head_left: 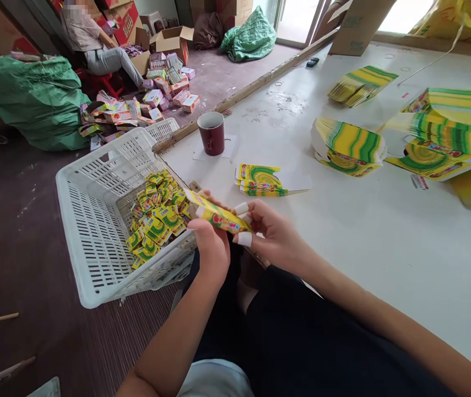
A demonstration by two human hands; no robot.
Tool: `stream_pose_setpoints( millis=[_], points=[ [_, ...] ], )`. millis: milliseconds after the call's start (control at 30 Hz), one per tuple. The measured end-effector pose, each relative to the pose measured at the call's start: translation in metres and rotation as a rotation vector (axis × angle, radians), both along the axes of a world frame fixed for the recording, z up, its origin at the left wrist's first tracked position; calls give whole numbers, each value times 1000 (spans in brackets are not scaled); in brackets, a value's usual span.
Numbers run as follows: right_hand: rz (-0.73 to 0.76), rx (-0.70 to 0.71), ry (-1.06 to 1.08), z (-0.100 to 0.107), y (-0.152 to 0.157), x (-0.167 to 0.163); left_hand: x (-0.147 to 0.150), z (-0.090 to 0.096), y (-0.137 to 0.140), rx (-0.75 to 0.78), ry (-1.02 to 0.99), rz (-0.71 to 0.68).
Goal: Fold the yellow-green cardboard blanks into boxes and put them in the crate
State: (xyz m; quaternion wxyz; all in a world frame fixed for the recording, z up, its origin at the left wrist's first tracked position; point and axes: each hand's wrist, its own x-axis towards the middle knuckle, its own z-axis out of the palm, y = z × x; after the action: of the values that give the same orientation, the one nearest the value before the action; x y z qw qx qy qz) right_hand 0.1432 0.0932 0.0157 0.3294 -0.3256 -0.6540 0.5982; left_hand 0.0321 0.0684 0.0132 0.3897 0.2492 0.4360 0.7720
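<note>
Between my two hands is a small yellow and green printed carton [222, 216], tilted above my lap at the table's edge. My left hand [211, 242] grips its left end, thumb in front and fingers behind. At the right end, my right hand [270, 231] pinches the carton; white tape wraps its thumb and a finger. Just beyond, a few flattened cartons [260, 180] of the same print lie on the white table [367, 237]. Left of my hands, a white plastic basket [90, 242] holds many small yellow and green packs [158, 215].
A dark red mug [211, 134] stands near the table's corner. Stacks of flat yellow-green cartons [346, 146] lie toward the right. Across the floor, a seated person [103, 55] is beside a heap of small boxes [169, 88] and a green sack [32, 99].
</note>
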Motion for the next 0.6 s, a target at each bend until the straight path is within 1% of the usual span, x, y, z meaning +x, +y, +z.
stream_pose_setpoints(
  millis=[67, 133, 200, 233, 267, 300, 367, 433, 500, 533, 600],
  points=[
    [-48, -1, 38, -1, 4, 3, -1, -9, -4, 3, 58, -45],
    [-99, 25, 18, -2, 6, 7, -3, -19, -7, -18, 82, -40],
    [-138, 87, -47, -2, 9, 12, -7, -26, -9, -42, 77, -40],
    [-156, 151, -88, -2, 11, 15, -11, -27, -9, -50, 75, -53],
    [-177, 245, -132, -2, 13, 19, -17, -27, -9, -56, 82, -83],
    [-199, 370, -184, -2, 16, 23, -24, -26, -9, -59, 99, -129],
    [-225, 664, -308, 0, 20, 31, -42, -18, -10, -63, 170, -234],
    [-162, 917, -425, 4, 23, 36, -58, -6, -13, -87, 321, -338],
    [-30, 1089, -477, 9, 21, 36, -65, 5, -17, -178, 559, -445],
    [36, 1156, -467, 11, 19, 34, -64, 8, -19, -239, 680, -505],
    [100, 1233, -408, 13, 14, 29, -56, 11, -21, -345, 842, -581]
  ],
)
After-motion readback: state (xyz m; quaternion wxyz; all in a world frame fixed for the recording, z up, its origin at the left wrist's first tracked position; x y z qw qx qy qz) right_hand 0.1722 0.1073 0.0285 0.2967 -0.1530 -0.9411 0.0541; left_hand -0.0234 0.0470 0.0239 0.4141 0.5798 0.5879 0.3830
